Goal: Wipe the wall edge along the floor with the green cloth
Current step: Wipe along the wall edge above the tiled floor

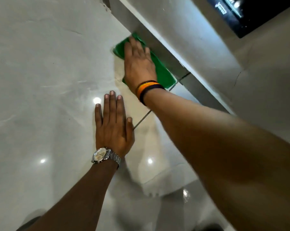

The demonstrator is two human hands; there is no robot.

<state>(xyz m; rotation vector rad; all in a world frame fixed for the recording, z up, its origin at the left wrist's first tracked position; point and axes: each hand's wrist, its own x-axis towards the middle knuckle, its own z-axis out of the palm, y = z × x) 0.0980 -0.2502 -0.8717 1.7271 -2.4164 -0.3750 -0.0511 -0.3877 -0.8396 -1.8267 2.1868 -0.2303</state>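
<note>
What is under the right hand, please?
The green cloth lies flat under the right hand, against the skirting. The floor tile beneath the cloth is covered.

Glossy marble-look floor tiles [41,80]; green cloth [164,74] soft, matt; metal watch [104,155].

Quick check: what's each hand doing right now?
Left hand: open, flat on the floor, holding nothing.
Right hand: open, palm pressing the green cloth against the wall edge.

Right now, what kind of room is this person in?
Probably a room in a home. The glossy pale marble-look floor tiles meet a grey skirting strip under a plain painted wall, and a dark screen, maybe a television, hangs above. Which room it is, I cannot tell.
</note>
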